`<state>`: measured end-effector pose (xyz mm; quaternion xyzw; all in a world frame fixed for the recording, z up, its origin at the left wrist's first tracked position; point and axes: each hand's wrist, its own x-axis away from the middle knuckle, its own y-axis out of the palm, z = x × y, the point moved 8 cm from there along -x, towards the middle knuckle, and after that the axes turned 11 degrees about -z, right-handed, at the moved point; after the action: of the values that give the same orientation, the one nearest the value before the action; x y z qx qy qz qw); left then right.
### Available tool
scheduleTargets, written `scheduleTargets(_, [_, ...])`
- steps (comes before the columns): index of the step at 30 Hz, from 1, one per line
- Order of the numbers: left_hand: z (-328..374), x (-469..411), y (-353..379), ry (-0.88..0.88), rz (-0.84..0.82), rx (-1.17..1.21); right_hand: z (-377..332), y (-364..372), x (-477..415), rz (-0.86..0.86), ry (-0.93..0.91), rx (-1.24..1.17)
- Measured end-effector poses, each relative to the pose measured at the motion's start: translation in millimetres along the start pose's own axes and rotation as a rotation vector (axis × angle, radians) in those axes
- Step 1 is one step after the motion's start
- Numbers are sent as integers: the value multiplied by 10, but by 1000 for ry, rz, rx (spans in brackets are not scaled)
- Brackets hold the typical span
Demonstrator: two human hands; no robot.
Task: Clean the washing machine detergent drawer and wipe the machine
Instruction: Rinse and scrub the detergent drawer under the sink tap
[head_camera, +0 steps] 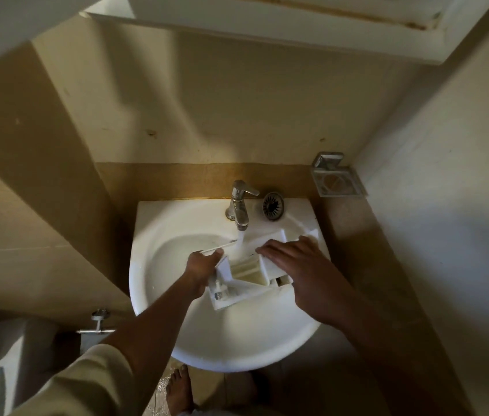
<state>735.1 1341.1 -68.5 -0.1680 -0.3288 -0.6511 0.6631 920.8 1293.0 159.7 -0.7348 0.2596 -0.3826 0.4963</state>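
The white detergent drawer lies tilted across the white sink basin, its compartments facing up. Water runs from the chrome tap into the drawer's far part. My left hand grips the drawer's left side, fingers curled round its edge. My right hand rests flat on the drawer's right part with its fingers straight and pointing left. The washing machine is not in view.
A metal drain strainer lies on the sink's back ledge right of the tap. A chrome soap dish is fixed in the wall corner at right. A valve sticks out below left of the sink. My bare foot stands on wet floor.
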Motion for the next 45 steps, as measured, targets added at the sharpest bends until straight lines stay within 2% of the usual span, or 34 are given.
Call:
scheduleTargets(4, [-37, -213, 338, -26, -135, -83, 219, -178, 63, -11, 63, 30])
scheduleTargets(11, [271, -73, 345, 74, -21, -153, 297, -165, 122, 44, 90, 18])
scheduleTargets(16, [239, 32, 285, 20, -81, -255, 206, -56, 33, 34, 75, 1])
scheduleTargets(24, [194, 119, -245, 143, 122, -82, -255, 225, -93, 87, -37, 80])
scheduleTargets(27, [197, 179, -410, 216, 178, -4, -374, 295, -105, 106, -41, 53])
scheduleTargets(30, [162, 195, -551, 215, 224, 62, -454, 321, -160, 90, -78, 32])
scheduleTargets(34, [121, 190, -717, 213, 247, 47, -387, 313, -241, 46, -119, -46])
scheduleTargets(38, [178, 275, -728, 250, 290, -16, -269, 300, -203, 82, -118, -76])
scheduleTargets(40, [195, 291, -722, 254, 294, -58, -167, 322, -111, 159, -63, -157])
scheduleTargets(43, [241, 323, -717, 256, 311, -98, 44, 420, 85, 264, 176, -391])
scheduleTargets(45, [311, 394, -667, 278, 317, -110, 79, 473, 199, 339, 263, -432])
